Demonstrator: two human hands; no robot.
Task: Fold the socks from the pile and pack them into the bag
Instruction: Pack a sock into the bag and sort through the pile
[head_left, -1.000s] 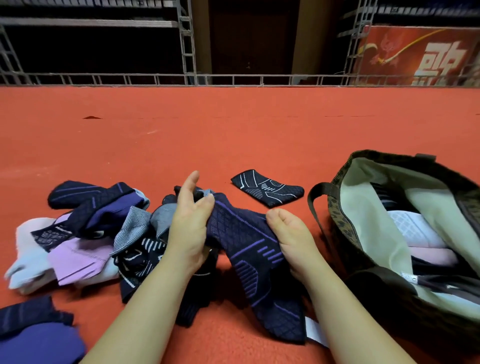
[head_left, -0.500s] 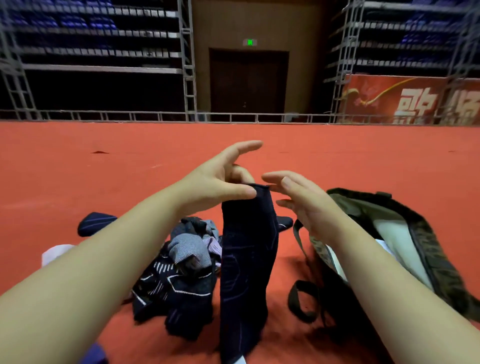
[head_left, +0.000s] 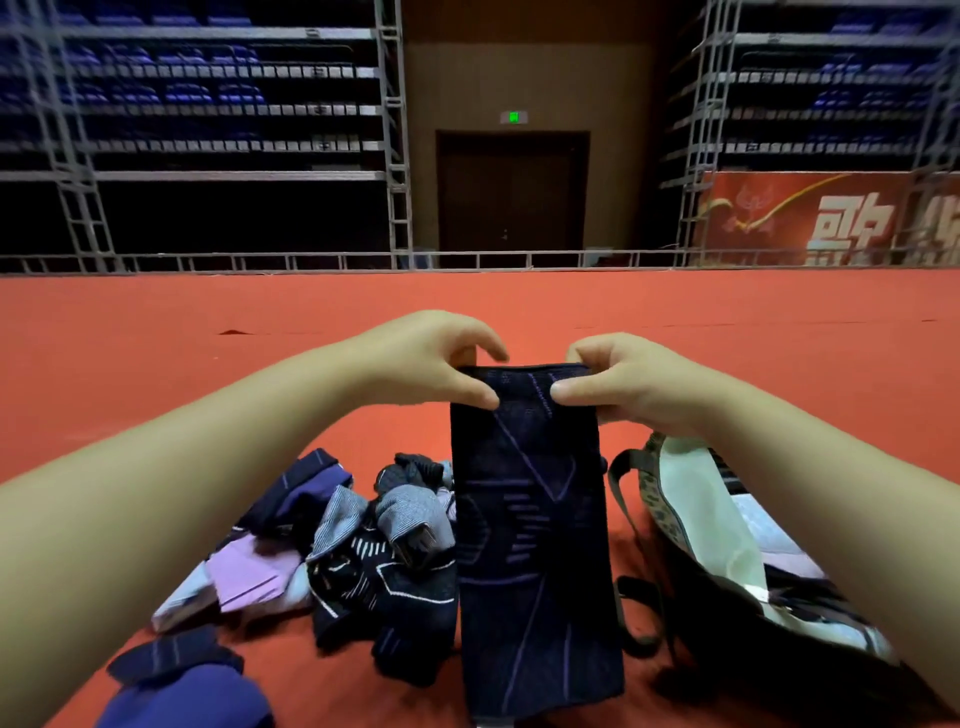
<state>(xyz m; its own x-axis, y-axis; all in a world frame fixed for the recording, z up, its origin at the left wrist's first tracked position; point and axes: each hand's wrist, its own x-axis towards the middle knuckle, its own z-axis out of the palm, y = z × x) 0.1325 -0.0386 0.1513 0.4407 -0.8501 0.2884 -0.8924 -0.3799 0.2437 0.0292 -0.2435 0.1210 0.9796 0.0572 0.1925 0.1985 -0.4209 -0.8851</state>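
Both hands raised over the red floor, holding up 1 dark navy sock by its top edge. Left hand pinching the sock's upper left corner, thumb in front, fingers curled behind the cuff. Right hand pinching the upper right corner the same way, thumb pressed on the front face. Sock hanging flat and full length between them, purple line pattern facing the camera, lower end dropping toward the bottom of the view.

Left of the hanging sock: the pile of unfolded socks on the floor, navy, lilac, grey-striped and black with white lines, tangled together. Nearer, below and left of the sock, 1 more purple and navy piece lying apart from the pile. Right of the sock: the bag, open, patterned outside with a pale lining, some light and dark fabric already inside, strap looped on the floor just beside the sock's lower half.

Handling, as a judgement: light, soft knit, limp, no stiffness of its own, not slippery, not fragile. Best taken by the cuff corners, as now, to keep it flat; then likely lowered and doubled over at mid length before going into the bag. Loose grip at 1 corner probably enough to let it twist or sag.
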